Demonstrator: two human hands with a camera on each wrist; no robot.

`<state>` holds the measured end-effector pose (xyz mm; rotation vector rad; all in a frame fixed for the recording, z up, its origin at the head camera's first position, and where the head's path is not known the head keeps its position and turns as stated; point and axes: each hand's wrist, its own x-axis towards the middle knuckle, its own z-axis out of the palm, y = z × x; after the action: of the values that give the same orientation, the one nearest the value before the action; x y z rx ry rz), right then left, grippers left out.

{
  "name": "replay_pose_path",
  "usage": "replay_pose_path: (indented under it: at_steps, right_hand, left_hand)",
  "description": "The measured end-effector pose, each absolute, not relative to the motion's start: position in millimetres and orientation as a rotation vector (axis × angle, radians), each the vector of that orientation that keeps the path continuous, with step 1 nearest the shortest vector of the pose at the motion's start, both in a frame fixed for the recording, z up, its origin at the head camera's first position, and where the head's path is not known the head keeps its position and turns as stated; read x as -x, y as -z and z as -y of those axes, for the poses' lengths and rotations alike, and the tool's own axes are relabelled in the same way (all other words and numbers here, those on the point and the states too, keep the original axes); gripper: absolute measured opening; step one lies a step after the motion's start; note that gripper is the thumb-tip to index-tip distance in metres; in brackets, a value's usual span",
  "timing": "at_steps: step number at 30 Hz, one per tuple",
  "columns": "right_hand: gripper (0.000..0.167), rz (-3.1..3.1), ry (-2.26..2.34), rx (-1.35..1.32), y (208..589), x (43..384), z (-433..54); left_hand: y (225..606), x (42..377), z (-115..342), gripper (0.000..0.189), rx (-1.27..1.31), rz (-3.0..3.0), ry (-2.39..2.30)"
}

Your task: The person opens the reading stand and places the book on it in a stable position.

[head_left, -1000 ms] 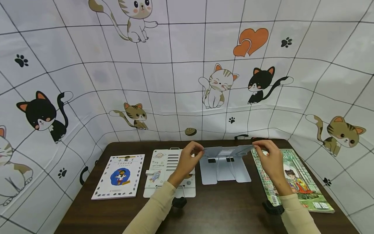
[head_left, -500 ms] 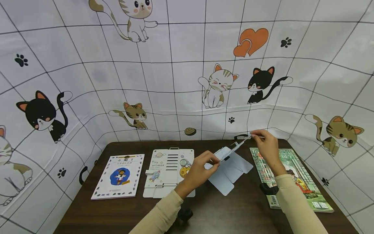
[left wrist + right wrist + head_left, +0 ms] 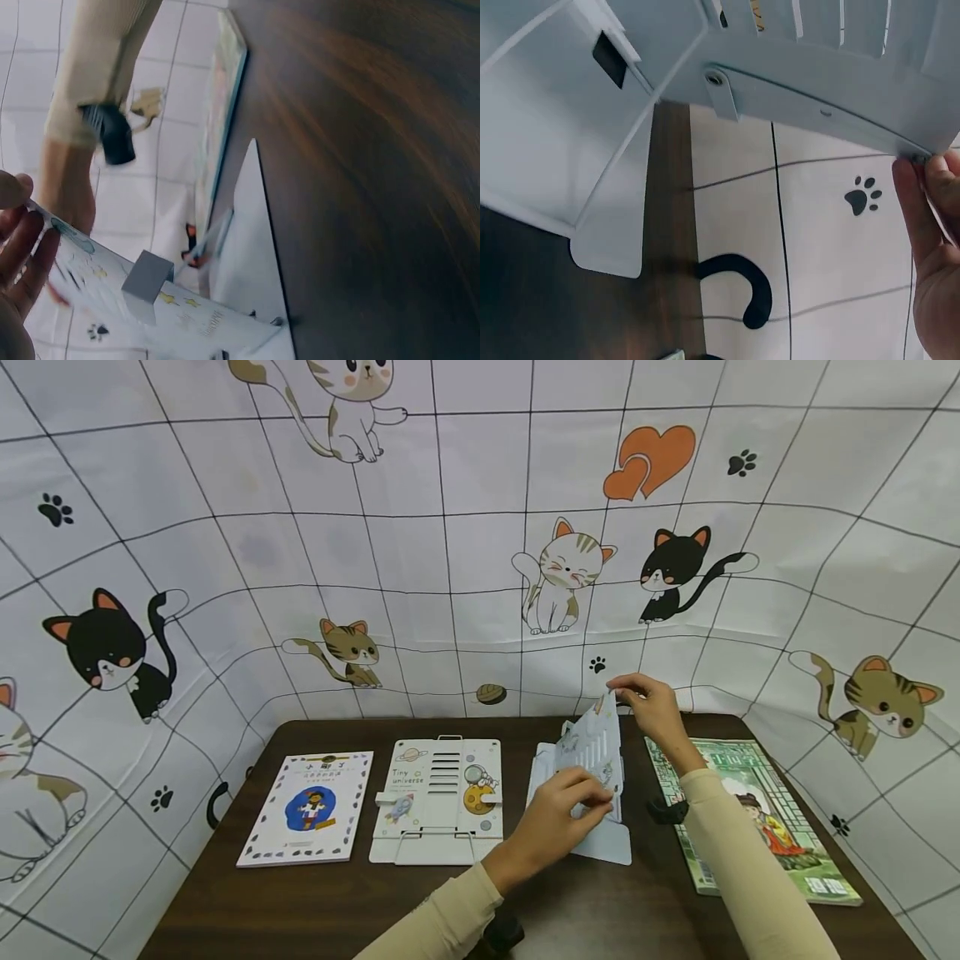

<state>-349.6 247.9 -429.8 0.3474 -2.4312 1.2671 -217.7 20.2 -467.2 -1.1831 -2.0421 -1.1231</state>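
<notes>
Between the "Tiny universe" book stand (image 3: 435,802) and the green-covered magazine (image 3: 772,822), on the dark tabletop (image 3: 375,910), a person handles a second folding book stand (image 3: 592,745) by its raised panel. The left hand (image 3: 566,810) pinches the near end of that panel; the right hand (image 3: 651,706) pinches its far upper corner, so the two are apart with the panel between them. The step looks like turning or adjusting the stand. To do it well, both hands should move together at an even pace, so that the panel does not twist against its joint, and the fingers should stay at the outer edges, away from the wire support. The base plate (image 3: 607,845) would best be kept low and clear of its neighbours; whether all of it rests on the table cannot be told.

From the head, the layout shows, but not the panel's back. The right wrist camera shows that side: a riveted strut (image 3: 720,91), slots and a black pad (image 3: 610,60). The left wrist camera instead gives the printed face, with stars and a bent grey clip (image 3: 148,276).
</notes>
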Motion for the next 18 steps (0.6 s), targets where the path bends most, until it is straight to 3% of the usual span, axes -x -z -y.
replay_pose_path:
  at_steps: [18]
  right_hand:
    - [0.025,2.54,-1.296,-0.511,420.8,363.6,-214.3]
  left_hand:
    - [465.3,213.9,-44.9,0.007,1.102,2.202,1.176]
